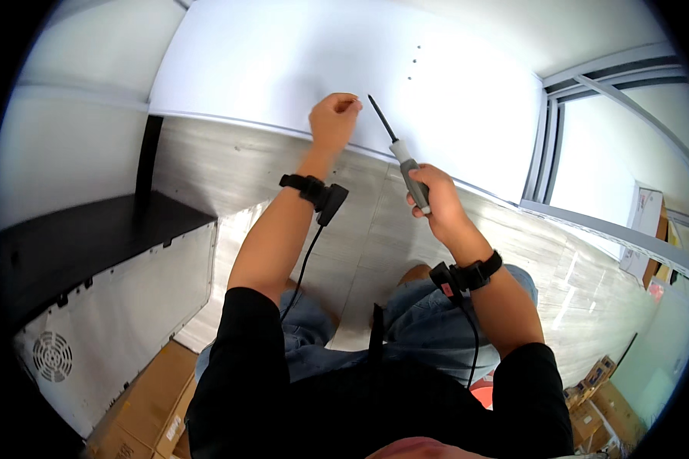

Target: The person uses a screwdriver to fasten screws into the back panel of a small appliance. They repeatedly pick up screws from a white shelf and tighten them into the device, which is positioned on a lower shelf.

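Note:
A screwdriver (pixel 408 168) with a grey handle and a dark shaft is gripped by my right hand (pixel 439 200), its tip angled up and to the left over the white table (pixel 268 61). Just left of that tip, my left hand (pixel 334 120) is closed in a pinch above the table's near part. Whatever the pinched fingers hold is too small to make out. Farther back on the tabletop lie three tiny dark pieces (pixel 414 60) in a loose row, possibly screws.
A black-topped metal cabinet (pixel 115 275) with a round vent stands at the left, a cardboard box (pixel 142 405) below it. Grey metal framing (pixel 543 145) rises at the table's right end. Cables (pixel 302 275) trail from straps on both wrists. More boxes (pixel 589 417) sit at lower right.

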Action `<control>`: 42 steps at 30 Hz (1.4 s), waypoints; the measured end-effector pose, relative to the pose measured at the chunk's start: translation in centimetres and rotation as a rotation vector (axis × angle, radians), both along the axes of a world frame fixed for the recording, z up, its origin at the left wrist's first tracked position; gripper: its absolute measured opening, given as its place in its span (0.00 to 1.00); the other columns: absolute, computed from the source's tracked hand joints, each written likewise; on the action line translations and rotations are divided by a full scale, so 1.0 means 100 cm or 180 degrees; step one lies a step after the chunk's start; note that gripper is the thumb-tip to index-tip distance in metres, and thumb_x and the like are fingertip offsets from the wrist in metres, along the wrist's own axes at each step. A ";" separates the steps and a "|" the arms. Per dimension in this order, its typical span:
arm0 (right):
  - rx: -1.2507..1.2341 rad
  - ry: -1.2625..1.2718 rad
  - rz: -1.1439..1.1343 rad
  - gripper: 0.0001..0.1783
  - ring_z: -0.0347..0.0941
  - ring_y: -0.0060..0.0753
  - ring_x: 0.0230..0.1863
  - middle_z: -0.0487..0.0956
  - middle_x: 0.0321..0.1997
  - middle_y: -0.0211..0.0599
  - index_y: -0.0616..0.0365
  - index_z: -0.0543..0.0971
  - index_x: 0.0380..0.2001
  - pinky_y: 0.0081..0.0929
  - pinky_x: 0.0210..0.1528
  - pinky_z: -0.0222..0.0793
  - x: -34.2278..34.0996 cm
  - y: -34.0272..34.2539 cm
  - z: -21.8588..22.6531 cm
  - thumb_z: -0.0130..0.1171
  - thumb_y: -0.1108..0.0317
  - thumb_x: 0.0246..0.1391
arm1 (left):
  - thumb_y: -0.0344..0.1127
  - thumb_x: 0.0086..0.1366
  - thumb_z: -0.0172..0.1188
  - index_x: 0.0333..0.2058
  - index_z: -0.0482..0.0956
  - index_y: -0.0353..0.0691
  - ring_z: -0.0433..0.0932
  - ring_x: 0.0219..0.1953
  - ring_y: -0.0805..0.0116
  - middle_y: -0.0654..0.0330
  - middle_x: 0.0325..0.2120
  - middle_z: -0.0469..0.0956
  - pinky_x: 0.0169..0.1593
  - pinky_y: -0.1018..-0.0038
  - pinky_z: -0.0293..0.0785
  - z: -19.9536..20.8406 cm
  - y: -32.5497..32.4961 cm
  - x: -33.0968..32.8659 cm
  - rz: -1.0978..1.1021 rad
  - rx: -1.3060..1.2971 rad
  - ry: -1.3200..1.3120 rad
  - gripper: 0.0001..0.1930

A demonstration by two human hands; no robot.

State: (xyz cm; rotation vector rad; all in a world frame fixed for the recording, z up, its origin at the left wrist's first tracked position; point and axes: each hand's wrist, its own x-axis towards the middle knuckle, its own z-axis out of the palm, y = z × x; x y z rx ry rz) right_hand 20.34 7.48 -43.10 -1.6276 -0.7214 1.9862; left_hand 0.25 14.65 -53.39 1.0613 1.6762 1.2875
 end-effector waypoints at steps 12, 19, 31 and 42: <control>-0.0278 -0.0108 -0.0498 0.18 0.67 0.22 0.23 0.67 0.26 0.30 0.60 0.71 0.42 0.21 0.20 0.59 0.034 0.000 -0.053 0.51 0.61 0.51 | 0.38 0.50 0.68 0.28 0.85 0.53 0.69 0.41 0.68 0.70 0.27 0.76 0.49 0.66 0.57 -0.067 0.062 0.042 -0.0086 0.0192 0.2231 0.04; -0.0247 0.0011 -0.0313 0.19 0.66 0.23 0.23 0.68 0.26 0.31 0.62 0.72 0.41 0.24 0.20 0.59 0.019 0.009 -0.063 0.52 0.60 0.51 | 0.39 0.51 0.67 0.30 0.85 0.54 0.68 0.41 0.67 0.71 0.27 0.76 0.49 0.65 0.56 -0.065 0.061 0.035 -0.0079 0.0108 0.2249 0.06; 0.0091 -0.0091 0.0559 0.19 0.66 0.23 0.23 0.70 0.28 0.33 0.62 0.72 0.44 0.24 0.20 0.59 -0.078 -0.015 -0.031 0.52 0.61 0.52 | 0.34 0.68 0.49 0.42 0.78 0.38 0.77 0.28 0.71 0.60 0.30 0.80 0.34 0.76 0.75 -0.024 -0.036 -0.074 0.0677 -0.0392 -0.1783 0.11; 0.0454 0.0501 0.2342 0.22 0.68 0.22 0.24 0.72 0.35 0.32 0.61 0.70 0.48 0.22 0.24 0.62 -0.172 -0.098 0.054 0.53 0.60 0.52 | 0.35 0.71 0.37 0.46 0.71 0.34 0.78 0.35 0.66 0.55 0.37 0.78 0.39 0.74 0.77 0.144 -0.231 -0.171 0.1535 -0.0334 -0.2038 0.16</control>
